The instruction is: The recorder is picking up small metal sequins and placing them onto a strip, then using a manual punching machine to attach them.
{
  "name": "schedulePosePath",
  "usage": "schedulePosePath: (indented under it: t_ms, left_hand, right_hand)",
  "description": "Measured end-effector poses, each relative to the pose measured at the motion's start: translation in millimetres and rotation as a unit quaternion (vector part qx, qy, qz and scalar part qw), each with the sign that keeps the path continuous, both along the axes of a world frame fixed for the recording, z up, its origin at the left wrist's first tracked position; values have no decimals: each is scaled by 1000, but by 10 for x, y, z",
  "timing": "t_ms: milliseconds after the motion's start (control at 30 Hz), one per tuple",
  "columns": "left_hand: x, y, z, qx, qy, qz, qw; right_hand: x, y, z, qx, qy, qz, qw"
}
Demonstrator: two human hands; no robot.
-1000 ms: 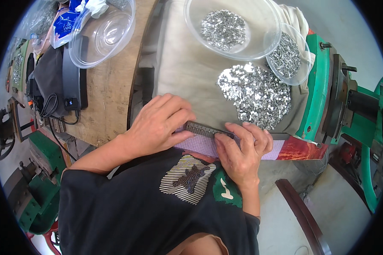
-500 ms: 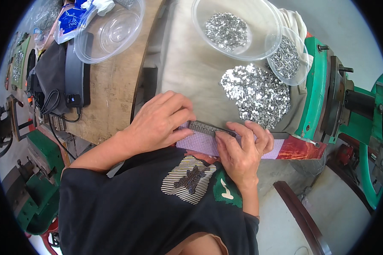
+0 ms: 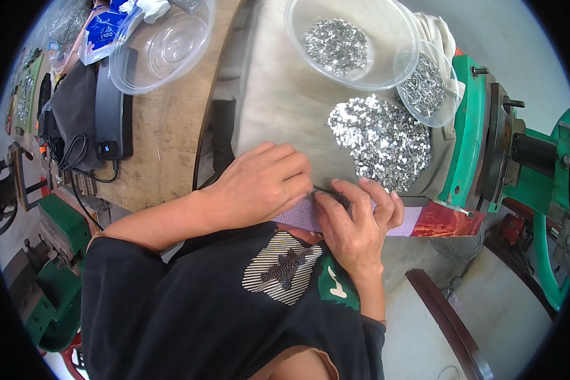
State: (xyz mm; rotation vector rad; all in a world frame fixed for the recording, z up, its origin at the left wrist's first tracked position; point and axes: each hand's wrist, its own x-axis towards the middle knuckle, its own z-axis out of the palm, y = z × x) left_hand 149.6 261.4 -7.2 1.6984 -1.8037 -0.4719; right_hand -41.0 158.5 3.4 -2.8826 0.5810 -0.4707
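Note:
A dark grooved metal bar [image 3: 339, 199] lies at the bench's near edge, over a purple checked cloth [image 3: 396, 218]. My right hand [image 3: 356, 229] grips it, thumb on the near side and bent fingers along the far side. Its left part is covered by my left hand [image 3: 266, 183], whose fingers are curled and pressed together at the bar; whatever is between those fingertips is hidden. Beyond my right hand spreads a heap of small shiny metal pieces [image 3: 383, 142] on a beige cloth [image 3: 272, 107].
Behind the heap stand a large clear plastic bowl [image 3: 392, 69] and a smaller clear bowl [image 3: 453, 104], both holding small metal parts. A clear bowl [image 3: 199, 47] and a black device with a cable [image 3: 117, 120] sit on the wooden board [image 3: 161, 136]. Green machinery [image 3: 472, 136] borders the right side.
My left hand has slid right along the bar toward my right hand and now covers its left part. My right hand stays in nearly the same place.

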Motion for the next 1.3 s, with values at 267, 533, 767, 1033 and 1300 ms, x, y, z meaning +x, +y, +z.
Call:
schedulePosePath:
  t_ms: [267,533,767,1033,1300]
  left_hand:
    - [47,66,40,15,25,16,999]
    - [169,181,69,38,-10,28,999]
    - [193,124,110,-3,-59,-12,998]
    - [259,-64,61,-45,-110,-22,993]
    - [308,-52,16,7,-25,-1,1000]
  right_hand:
    - [-64,-16,-27,-4,-12,1,1000]
    - [-249,-105,-20,36,-14,-62,997]
    - [-301,-159,-81,76,3,-53,996]
    - [-253,-268,-175,30,-27,-59,997]
    - [-289,-228,-226,48,-64,-61,995]
